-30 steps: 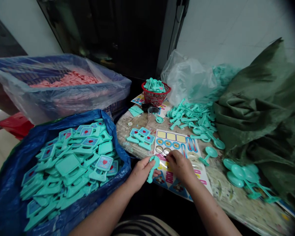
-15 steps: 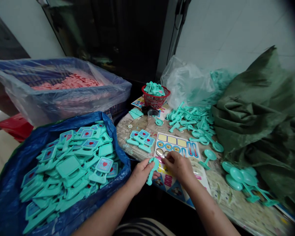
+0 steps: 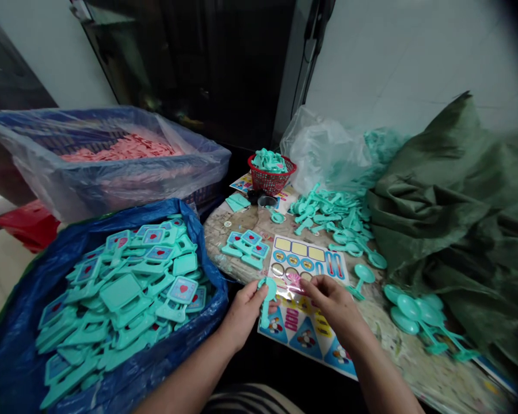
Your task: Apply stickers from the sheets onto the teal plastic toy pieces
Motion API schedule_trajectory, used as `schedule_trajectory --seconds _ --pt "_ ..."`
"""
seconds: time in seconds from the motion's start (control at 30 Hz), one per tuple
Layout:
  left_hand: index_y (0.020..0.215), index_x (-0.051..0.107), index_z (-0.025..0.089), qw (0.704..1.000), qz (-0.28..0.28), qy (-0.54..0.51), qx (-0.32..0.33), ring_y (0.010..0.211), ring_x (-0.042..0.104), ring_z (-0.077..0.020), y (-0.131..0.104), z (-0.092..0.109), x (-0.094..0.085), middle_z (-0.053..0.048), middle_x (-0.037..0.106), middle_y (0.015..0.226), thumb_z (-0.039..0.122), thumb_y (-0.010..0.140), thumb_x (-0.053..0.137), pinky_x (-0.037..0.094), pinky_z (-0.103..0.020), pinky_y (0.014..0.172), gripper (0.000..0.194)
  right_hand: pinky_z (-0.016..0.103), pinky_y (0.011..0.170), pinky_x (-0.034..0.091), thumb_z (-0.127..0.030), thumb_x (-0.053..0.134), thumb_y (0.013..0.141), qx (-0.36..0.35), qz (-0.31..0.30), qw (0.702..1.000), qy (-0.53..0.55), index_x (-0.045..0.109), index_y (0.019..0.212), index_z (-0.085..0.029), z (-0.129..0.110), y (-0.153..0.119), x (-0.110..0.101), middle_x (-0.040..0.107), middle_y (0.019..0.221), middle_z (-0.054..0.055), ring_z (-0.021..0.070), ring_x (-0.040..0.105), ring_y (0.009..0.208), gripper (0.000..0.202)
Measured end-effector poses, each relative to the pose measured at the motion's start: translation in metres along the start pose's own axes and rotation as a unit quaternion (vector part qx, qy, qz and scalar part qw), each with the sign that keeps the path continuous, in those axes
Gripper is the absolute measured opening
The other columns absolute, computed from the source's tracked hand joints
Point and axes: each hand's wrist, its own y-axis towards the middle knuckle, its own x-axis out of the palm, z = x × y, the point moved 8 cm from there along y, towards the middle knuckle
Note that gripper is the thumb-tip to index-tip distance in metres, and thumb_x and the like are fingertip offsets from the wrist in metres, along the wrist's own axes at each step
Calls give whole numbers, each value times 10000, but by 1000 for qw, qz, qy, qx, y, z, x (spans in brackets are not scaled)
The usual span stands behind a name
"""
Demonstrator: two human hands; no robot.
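Observation:
My left hand (image 3: 243,310) grips a teal plastic toy piece (image 3: 268,294) with a round head and a short handle, held over the near table edge. My right hand (image 3: 334,303) rests on a colourful sticker sheet (image 3: 304,299), fingertips pinched at a small round sticker near the sheet's middle. Whether the sticker is lifted off cannot be told. The two hands sit close together, a few centimetres apart.
A blue bag (image 3: 112,299) full of teal rectangular toy parts sits at left, a plastic-lined crate of pink pieces (image 3: 112,155) behind it. A red basket (image 3: 271,172), loose teal round-headed pieces (image 3: 336,218), a clear plastic bag (image 3: 328,152) and a green sack (image 3: 461,213) crowd the table.
My right hand slid a little right and nearer on the sticker sheet, fingers pinching. The left hand keeps the teal piece in about the same place. The camera tilted slightly.

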Motion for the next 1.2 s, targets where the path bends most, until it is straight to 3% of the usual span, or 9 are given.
schedule_trajectory --seconds 0.17,0.3,0.43,0.67,1.2 --pt "1029 652 159 999 -23 -26 41 888 624 -206 -14 18 9 -49 697 918 399 776 613 466 -329 833 350 199 447 267 -536 613 708 81 -31 981 172 481 683 -205 -3 -30 7 415 570 -58 83 352 494 358" --pt "1015 660 159 997 -50 -54 24 891 638 -232 -23 23 21 -78 693 954 394 771 621 497 -341 777 341 204 452 267 -529 636 691 87 -36 969 229 460 660 -213 -18 -49 11 391 556 -63 85 318 484 363" --pt "1003 642 153 993 -82 -77 29 899 644 -243 -30 27 35 -97 684 989 364 761 640 502 -359 788 321 213 475 300 -541 633 687 81 -23 969 230 452 658 -218 -25 -58 10 408 576 -51 100 347 516 372" --pt "1036 573 153 992 -81 -82 44 972 623 -235 -39 23 46 -98 669 1032 286 801 605 484 -355 844 272 213 520 315 -503 649 705 56 -16 973 222 454 672 -203 -20 -58 11 425 606 -51 96 366 563 359" --pt "992 531 169 994 -67 -61 64 946 601 -201 -41 14 46 -77 642 1031 259 819 580 480 -346 839 201 196 453 288 -456 650 719 29 15 983 182 463 708 -205 -15 -58 11 424 581 -65 74 352 505 313"
